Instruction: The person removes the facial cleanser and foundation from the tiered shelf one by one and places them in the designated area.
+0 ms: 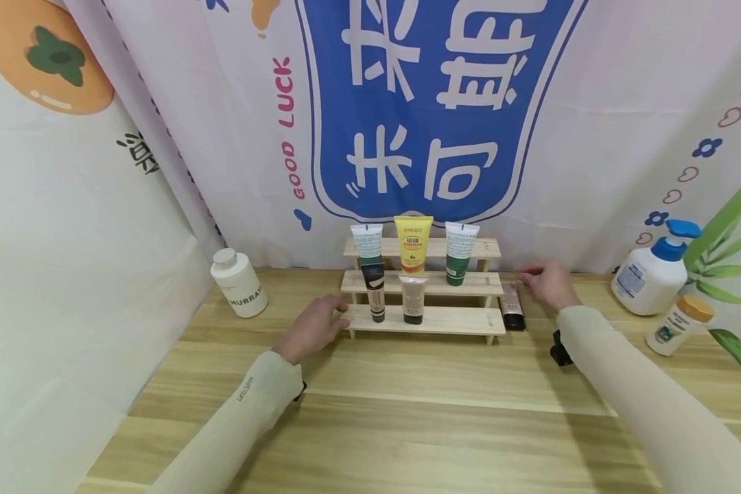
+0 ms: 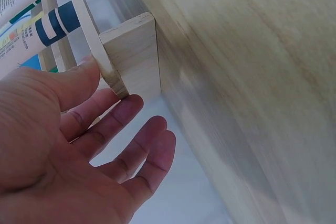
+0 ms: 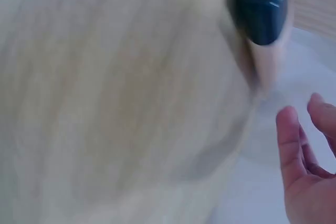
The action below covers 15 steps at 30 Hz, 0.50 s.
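My left hand point(image 1: 316, 325) pinches the left end of a three-tier wooden display stand point(image 1: 453, 321) between thumb and fingers, at its lowest board point(image 2: 86, 22). On the stand, a black tube point(image 1: 377, 293) and a beige tube point(image 1: 414, 300) stand upright on the lowest tier. Behind them are a yellow tube point(image 1: 413, 243) and two white-and-green tubes, left point(image 1: 367, 241) and right point(image 1: 461, 247). To the right of the stand lies a pinkish tube point(image 1: 510, 300) with a black cap point(image 3: 262, 11). My right hand point(image 1: 551, 284) is beside that tube, fingers loosely bent, holding nothing.
A white bottle point(image 1: 239, 285) stands on the wooden table point(image 1: 420, 425) at the left. On the right are a blue-topped pump bottle point(image 1: 651, 278) and a smaller orange-capped bottle point(image 1: 678, 328). A printed cloth point(image 1: 593, 137) hangs behind the table.
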Available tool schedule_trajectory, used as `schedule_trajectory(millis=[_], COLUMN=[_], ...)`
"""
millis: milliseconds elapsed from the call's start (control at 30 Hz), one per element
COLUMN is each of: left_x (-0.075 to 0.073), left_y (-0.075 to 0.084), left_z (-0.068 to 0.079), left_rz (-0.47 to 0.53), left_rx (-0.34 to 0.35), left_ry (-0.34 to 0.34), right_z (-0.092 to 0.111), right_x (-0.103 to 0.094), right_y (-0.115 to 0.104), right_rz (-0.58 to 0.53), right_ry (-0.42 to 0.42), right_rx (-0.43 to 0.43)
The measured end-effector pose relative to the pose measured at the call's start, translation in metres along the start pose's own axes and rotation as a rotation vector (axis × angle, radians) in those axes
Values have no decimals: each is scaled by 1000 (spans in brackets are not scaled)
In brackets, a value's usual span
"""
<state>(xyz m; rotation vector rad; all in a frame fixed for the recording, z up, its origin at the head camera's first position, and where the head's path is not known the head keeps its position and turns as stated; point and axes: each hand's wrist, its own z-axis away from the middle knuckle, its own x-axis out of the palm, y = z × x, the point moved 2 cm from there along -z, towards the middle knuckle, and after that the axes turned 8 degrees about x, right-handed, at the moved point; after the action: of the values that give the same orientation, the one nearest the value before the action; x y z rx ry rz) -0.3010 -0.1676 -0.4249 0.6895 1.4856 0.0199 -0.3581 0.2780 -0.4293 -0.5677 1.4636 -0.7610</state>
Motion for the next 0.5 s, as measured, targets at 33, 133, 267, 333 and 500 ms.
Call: schedule_trajectory(millis=[33,133,267,333,500], left_x=[0,0,0,-1,0], left_y=[0,0,0,0,1], left_z=[0,0,0,0,1], left_rz=[-1,-9,-16,-15,-2], left_rx=[1,1,-3,-6,-9], left_ry=[2,2,0,2,5], right_z=[1,5,9,12,21], right_x=[-4,-15,-27,-32,-37], right_y=[-2,-12,-26,-34,-53], right_rz=[5,-3,-49,-66,-80], right_ry=[26,107,233,290,355], right_rx=[-16,-69,-153,-201,-309])
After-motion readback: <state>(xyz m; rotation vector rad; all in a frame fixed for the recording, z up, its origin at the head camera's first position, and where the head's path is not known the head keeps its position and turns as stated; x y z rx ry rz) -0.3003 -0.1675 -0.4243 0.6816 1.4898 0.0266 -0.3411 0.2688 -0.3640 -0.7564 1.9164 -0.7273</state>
